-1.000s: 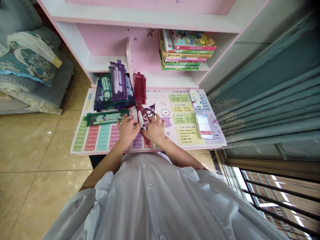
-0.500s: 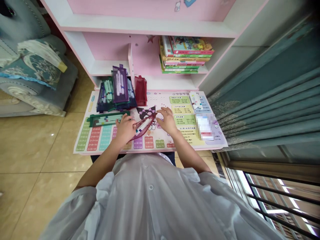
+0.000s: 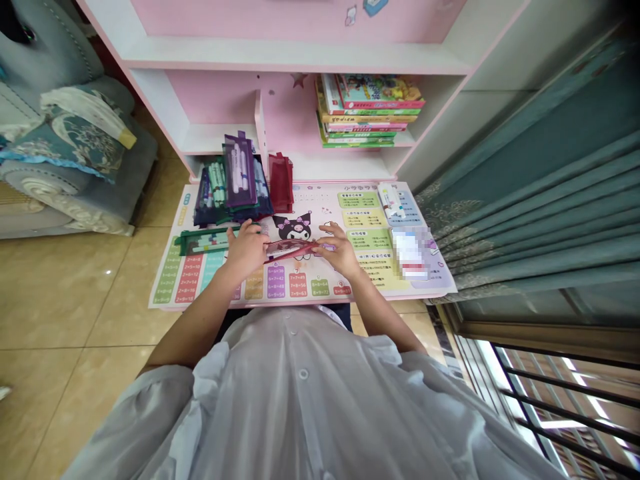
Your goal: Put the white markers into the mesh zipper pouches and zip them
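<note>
A dark red mesh pencil pouch (image 3: 290, 250) with pale markers inside is stretched level between my hands, low over the desk mat. My left hand (image 3: 245, 250) is closed on its left end. At its right end, the thumb and fingers of my right hand (image 3: 337, 251) pinch the corner. Just beyond my left hand lies a green mesh pouch (image 3: 203, 241) of markers, partly covered by that hand. Farther back is a pile of filled mesh pouches, with a purple pouch (image 3: 240, 170) on top. Next to the pile, a red pouch (image 3: 281, 183) leans by the shelf.
The desk mat (image 3: 365, 200) carries printed tables and a cartoon figure. On its right lie a clear packet of markers (image 3: 392, 201) and a blurred-out flat object (image 3: 411, 255). Stacked books (image 3: 373, 113) fill part of the shelf (image 3: 300, 57). A curtain (image 3: 525, 180) hangs at the right.
The red pouch has turned from slanted to nearly level between my hands. My right hand has come down slightly and now grips its end; my left hand has shifted a little.
</note>
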Demonstrator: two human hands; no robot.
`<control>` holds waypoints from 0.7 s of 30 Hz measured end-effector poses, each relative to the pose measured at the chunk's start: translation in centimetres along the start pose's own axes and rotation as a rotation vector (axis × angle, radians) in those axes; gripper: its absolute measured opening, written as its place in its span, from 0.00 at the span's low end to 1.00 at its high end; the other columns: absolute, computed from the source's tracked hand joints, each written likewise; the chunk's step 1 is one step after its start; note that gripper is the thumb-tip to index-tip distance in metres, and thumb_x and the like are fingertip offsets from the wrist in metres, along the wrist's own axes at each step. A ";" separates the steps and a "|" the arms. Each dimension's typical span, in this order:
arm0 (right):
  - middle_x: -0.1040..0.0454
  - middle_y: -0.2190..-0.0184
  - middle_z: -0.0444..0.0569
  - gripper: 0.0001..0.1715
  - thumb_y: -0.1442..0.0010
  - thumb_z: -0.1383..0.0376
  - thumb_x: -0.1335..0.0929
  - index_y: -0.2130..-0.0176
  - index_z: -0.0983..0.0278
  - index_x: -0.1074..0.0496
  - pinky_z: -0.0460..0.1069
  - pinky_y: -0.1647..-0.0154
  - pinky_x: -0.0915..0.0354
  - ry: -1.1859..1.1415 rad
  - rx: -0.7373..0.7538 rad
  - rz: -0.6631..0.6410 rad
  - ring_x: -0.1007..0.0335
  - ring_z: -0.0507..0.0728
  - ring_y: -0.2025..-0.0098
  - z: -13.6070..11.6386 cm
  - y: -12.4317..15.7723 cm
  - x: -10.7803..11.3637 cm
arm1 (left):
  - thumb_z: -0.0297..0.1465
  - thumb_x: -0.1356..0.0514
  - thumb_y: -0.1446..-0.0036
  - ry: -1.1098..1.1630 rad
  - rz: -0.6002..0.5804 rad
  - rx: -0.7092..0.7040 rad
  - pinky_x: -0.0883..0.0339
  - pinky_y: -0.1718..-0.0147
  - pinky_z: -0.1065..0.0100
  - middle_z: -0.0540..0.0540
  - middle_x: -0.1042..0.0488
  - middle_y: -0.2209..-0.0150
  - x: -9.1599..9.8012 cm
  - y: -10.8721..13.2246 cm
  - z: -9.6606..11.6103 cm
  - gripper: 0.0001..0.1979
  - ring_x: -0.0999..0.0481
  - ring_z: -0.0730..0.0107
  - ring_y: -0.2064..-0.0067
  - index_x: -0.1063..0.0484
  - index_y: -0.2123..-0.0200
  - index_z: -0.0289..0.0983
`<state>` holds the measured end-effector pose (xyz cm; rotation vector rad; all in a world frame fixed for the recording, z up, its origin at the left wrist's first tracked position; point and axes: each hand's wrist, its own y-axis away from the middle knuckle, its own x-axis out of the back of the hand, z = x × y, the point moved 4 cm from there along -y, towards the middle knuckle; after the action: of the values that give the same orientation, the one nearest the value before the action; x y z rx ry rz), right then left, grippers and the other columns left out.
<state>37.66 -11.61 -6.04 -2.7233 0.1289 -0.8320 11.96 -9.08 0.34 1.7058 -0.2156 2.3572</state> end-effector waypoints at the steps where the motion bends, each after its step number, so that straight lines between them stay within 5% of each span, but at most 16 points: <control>1: 0.23 0.43 0.52 0.05 0.46 0.61 0.22 0.68 0.58 0.18 0.66 0.29 0.42 -0.013 0.001 0.022 0.42 0.66 0.30 0.1 0.3 0.0 | 0.24 0.42 0.45 -0.004 -0.001 -0.005 0.59 0.33 0.29 0.42 0.25 0.43 0.0 -0.1 0.3 0.13 0.42 0.42 0.30 0.18 0.69 0.44; 12: 0.24 0.43 0.53 0.04 0.44 0.62 0.24 0.66 0.58 0.17 0.66 0.28 0.44 -0.005 -0.027 0.081 0.44 0.65 0.28 -0.1 2.2 -1.1 | 0.39 0.43 0.34 0.033 -0.001 -0.177 0.56 0.33 0.30 0.43 0.29 0.38 -1.9 0.0 7.6 0.13 0.44 0.45 0.29 0.18 0.60 0.44; 21: 0.24 0.43 0.52 0.05 0.42 0.60 0.26 0.64 0.58 0.19 0.68 0.30 0.43 -0.006 0.029 0.120 0.42 0.65 0.29 0.0 2.7 -1.5 | 0.34 0.36 0.40 0.165 -0.063 -0.147 0.54 0.33 0.29 0.45 0.26 0.40 -3.0 -1.4 9.3 0.05 0.41 0.43 0.30 0.18 0.65 0.45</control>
<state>36.42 -13.93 -7.69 -2.6612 0.2740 -0.7856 21.76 -10.36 0.37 1.4238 -0.2944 2.3577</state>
